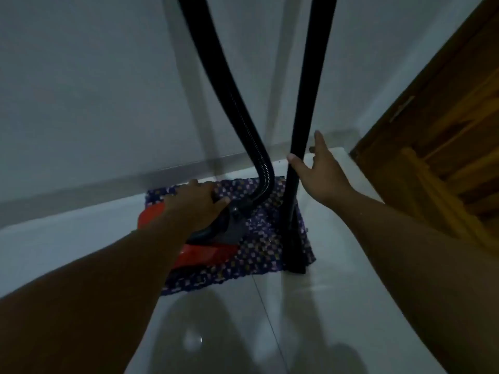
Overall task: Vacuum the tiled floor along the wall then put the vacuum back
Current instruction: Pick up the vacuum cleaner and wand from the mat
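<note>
A red and black vacuum cleaner point(205, 252) sits on a purple patterned mat point(264, 255) beside the wall. My left hand point(197, 203) grips the black handle on top of the vacuum body. A black ribbed hose point(229, 90) curves up from the body and out of the top of the frame. The black wand point(299, 147) stands nearly upright on the mat's right side, its floor head point(295, 255) at the mat's edge. My right hand point(321, 171) has straight fingers, with the thumb touching the wand's side.
The pale wall point(94, 90) meets the glossy white tiled floor point(337, 306) just behind the mat. A brown wooden door point(445, 130) stands at the right. The scene is dim.
</note>
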